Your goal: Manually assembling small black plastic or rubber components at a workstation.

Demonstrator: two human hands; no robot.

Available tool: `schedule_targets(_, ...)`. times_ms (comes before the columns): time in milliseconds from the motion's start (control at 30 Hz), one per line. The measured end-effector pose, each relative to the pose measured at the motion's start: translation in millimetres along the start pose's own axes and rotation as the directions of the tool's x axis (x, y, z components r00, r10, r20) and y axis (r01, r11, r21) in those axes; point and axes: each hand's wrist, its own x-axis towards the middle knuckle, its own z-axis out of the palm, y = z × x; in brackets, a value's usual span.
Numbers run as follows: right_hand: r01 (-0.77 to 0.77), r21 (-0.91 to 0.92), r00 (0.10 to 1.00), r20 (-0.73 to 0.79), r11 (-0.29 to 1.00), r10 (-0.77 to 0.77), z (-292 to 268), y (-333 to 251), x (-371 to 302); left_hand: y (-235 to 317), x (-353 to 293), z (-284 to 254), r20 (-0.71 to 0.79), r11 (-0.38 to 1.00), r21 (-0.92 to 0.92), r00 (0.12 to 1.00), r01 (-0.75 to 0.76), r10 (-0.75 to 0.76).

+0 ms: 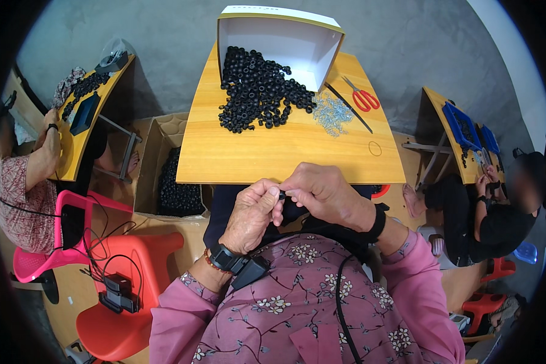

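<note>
Black part [282,195] is sitting pinched in the left hand [252,211], short of the near table edge [215,182]; the right hand [329,193] is holding curled fingers beside it, grip hidden. Bare wood [273,156] is lying between edge and black heap [258,91].

Left forearm [207,278]: one, entering low and slanting up and inward. Left hand [252,209]: one, thumb uppermost, fingers curled in, thumb and finger tips brought together in a pinch. Right forearm [395,235]: one, slanting up and inward from the opposite side. Right hand [329,193]: one, back turned upward, knuckles bent, thumb pointing toward the left hand. Fingertips of both hands meet before the torso; whether the right ones are fully closed is hard to tell.
</note>
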Motion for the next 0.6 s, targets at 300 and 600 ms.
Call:
schedule_targets(300,0.024,-0.108,0.999,0.037,0.994,-0.021,-3.1,-2.9,5.6,1.1,1.5,-1.7,-0.065,0.998,0.015,0.996,-0.059,0.059)
schedule_targets(600,-0.202,0.225,0.979,0.069,0.953,0.191,2.6,3.7,3.9,2.8,1.6,-1.4,-0.072,0.997,0.038,0.995,-0.064,0.067)
